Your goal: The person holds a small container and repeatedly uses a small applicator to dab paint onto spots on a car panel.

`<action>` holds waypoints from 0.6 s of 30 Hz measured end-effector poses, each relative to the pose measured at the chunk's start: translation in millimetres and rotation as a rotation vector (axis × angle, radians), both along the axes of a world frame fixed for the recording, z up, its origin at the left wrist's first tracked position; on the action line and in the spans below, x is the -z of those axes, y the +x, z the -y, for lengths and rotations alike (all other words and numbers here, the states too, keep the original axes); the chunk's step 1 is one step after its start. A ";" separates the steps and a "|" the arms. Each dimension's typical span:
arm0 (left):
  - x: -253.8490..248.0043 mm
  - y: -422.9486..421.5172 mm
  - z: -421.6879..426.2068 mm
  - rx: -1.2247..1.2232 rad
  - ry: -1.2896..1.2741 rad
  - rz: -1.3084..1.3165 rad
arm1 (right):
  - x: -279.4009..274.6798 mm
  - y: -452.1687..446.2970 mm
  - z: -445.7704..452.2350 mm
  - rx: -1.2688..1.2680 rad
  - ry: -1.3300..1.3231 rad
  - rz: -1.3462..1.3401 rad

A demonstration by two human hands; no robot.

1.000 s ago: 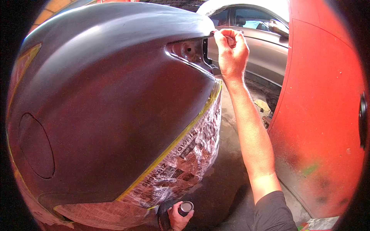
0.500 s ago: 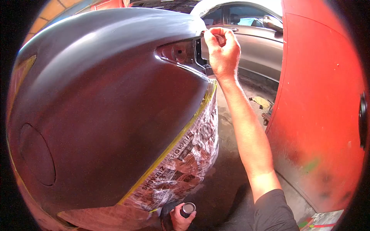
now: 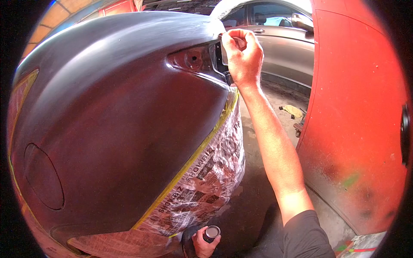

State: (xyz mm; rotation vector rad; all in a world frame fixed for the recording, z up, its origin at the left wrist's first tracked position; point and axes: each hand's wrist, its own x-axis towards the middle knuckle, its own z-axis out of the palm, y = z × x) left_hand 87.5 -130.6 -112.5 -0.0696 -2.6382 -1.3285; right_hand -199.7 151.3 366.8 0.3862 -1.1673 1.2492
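Observation:
My right hand [image 3: 244, 56] is raised to the upper rear corner of a dark, matte-coated car body panel [image 3: 120, 116]. Its thumb and fingertips are pinched together at the panel's edge; whatever is between them is too small to make out. Just below it lies the dark red recess [image 3: 191, 60] in the panel. Low in the view, my left hand [image 3: 203, 246] is wrapped around a small dark can [image 3: 212, 232] with a round grey top, beneath the masked part of the car.
Printed masking paper [image 3: 202, 180] hangs below the panel, edged with yellow tape [image 3: 183, 168]. A large red panel [image 3: 357, 116] stands at the right. Behind, a grey-brown car [image 3: 284, 53] is parked. A yellowish item [image 3: 292, 111] lies on the floor.
My right hand has shifted slightly left along the panel's edge, still pinched. The view has moved a little. My left hand still holds the can.

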 end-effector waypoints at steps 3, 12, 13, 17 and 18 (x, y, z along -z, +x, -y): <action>1.2 -6.3 -1.1 0.013 -0.005 0.000 | -0.9 -7.0 -4.3 0.006 0.007 -0.007; -1.1 -3.1 -1.3 -0.005 -0.007 0.023 | 2.3 -14.7 -6.2 -0.027 -0.036 -0.037; -0.9 -2.8 -0.9 -0.008 -0.007 0.022 | 3.0 -18.7 -6.4 -0.055 -0.058 -0.046; 0.2 -2.5 -0.1 -0.002 0.021 0.010 | 3.6 -19.6 -2.4 -0.166 -0.105 -0.075; 2.8 -3.4 0.9 0.002 0.032 -0.002 | 2.6 -21.9 -3.3 -0.115 -0.091 -0.074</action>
